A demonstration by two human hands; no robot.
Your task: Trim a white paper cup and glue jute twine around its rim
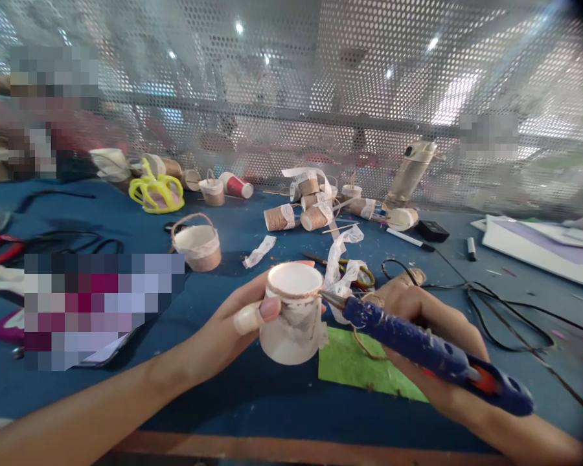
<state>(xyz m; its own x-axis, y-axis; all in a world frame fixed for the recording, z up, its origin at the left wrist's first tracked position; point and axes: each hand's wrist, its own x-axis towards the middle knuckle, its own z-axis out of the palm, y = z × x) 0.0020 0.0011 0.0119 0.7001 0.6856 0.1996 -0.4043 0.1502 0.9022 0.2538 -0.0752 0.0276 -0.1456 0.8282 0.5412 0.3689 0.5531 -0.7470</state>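
My left hand [252, 310] is wrapped round a white paper cup [291, 340], its thumb on the near side. Twine [296, 296] circles the cup just below its rim, over a rough whitish patch on the wall. My right hand [432, 317] is closed on a blue hot glue gun [408, 343]. The gun's metal nozzle [334, 299] meets the twine at the cup's right side, or nearly so. A loose loop of twine [364, 346] hangs by my right hand, over a green sheet [354, 369]. Some right fingers are hidden behind the gun.
Behind the cup lie scissors [364, 275] and white lace [344, 249]. A handled twine-wrapped cup [201, 249] stands left; several more lie at the back. Black cable [510, 330] loops at right. A bottle [412, 171] stands by the perforated screen [296, 84]. Red-handled pliers [0, 246] lie far left.
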